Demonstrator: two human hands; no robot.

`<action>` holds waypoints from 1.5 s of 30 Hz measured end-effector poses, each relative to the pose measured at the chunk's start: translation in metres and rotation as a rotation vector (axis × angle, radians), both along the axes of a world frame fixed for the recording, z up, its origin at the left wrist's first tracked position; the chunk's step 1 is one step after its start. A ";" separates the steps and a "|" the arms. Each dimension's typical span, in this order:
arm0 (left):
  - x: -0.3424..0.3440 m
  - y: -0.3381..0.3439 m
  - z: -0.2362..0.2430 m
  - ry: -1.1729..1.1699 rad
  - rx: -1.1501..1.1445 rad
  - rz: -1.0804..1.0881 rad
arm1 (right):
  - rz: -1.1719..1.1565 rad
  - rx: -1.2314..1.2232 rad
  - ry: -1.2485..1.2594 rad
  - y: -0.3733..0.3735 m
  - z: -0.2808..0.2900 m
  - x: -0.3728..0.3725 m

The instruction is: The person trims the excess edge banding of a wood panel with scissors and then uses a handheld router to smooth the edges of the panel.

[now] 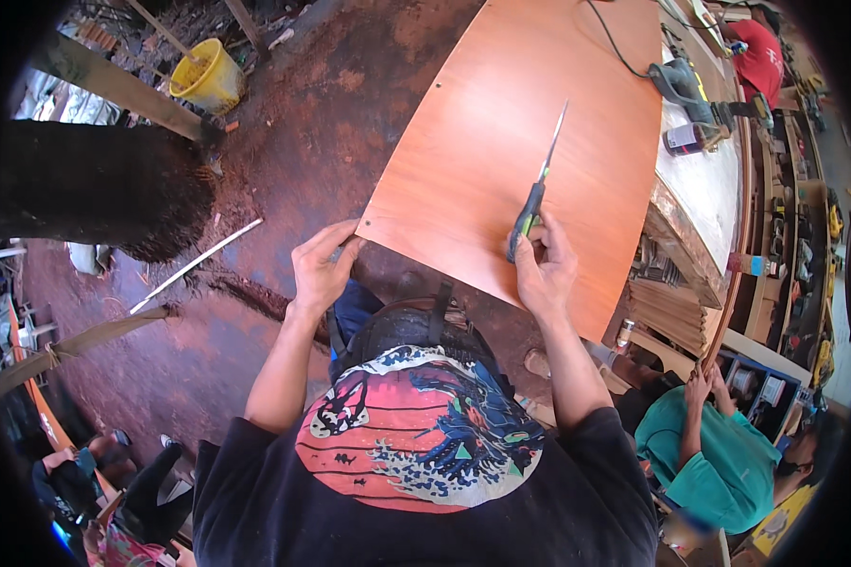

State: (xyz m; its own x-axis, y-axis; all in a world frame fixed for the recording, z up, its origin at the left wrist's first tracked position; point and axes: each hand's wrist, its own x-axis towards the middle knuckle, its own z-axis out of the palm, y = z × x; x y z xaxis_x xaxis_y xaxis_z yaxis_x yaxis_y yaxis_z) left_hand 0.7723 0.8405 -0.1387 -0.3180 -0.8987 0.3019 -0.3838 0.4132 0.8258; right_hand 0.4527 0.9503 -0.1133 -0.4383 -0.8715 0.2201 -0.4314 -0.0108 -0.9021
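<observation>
A large orange-brown wooden panel (482, 123) slopes away in front of me, with small dark holes along its left edge. My left hand (323, 267) pinches the near left corner of this panel between thumb and fingers. In my right hand (548, 267) is a screwdriver (529, 210) with a black and green handle. Its long thin metal shaft points away from me, above the panel's surface. The right hand is over the near edge of the panel, and I cannot tell whether it touches the board.
Right of the panel, a white-topped bench (700, 194) bears a corded power tool (681, 85) and a dark bottle (690, 139). A person in green (714, 454) is at the lower right, another in red (758, 57) farther off. A yellow bucket (213, 77) stands far left.
</observation>
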 end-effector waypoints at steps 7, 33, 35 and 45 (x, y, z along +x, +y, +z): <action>-0.014 0.021 -0.005 0.010 -0.014 0.147 | -0.019 0.002 -0.037 -0.005 0.018 0.009; -0.014 0.014 0.019 -0.052 0.174 0.196 | 0.012 0.005 0.114 -0.007 0.022 0.010; -0.011 0.011 0.031 -0.017 0.274 0.141 | 0.007 0.004 0.130 -0.006 0.022 0.009; 0.007 -0.013 0.020 0.082 0.349 -0.098 | 0.017 -0.023 0.164 -0.006 0.025 0.013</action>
